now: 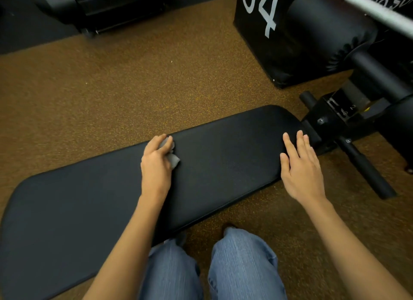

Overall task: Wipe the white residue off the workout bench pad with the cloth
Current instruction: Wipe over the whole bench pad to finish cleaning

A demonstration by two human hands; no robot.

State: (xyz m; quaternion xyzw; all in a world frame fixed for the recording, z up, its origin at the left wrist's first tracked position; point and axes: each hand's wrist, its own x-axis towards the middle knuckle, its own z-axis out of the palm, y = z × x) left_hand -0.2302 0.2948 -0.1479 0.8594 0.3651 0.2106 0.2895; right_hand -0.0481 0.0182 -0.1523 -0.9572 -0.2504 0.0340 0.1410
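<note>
The long black padded vinyl workout bench pad (212, 165) runs on a slant across the middle of the frame, from the lower left edge up to a rounded end right of centre, and its matte surface shows dark and even, with no white marks that can be made out from here. A small crumpled grey cloth (173, 159) lies on the pad near its far edge, a little left of centre, mostly covered by the left hand (156, 165), whose fingers are curled and clamped down on it so that only a corner and a fold show beside the knuckles. The right hand (300, 168) rests flat at the pad's right end, fingers straight and slightly spread, holding nothing, its palm overlapping the near edge. Both bare forearms reach in from the bottom of the frame, and between them, at the bottom centre, stand legs in faded blue jeans (241, 266). Under and around the bench is a brown speckled rubber floor (134, 81). Right of the pad's end sits the bench's black metal frame (335, 118) with a round black bar (366, 170) angling toward the lower right. In the upper right stand a black padded box printed with pale numerals (263, 31) and a black cylindrical roller pad (330, 22), crossed by a silver metal bar (375, 9). Dark equipment (111, 5) fills the upper left.
</note>
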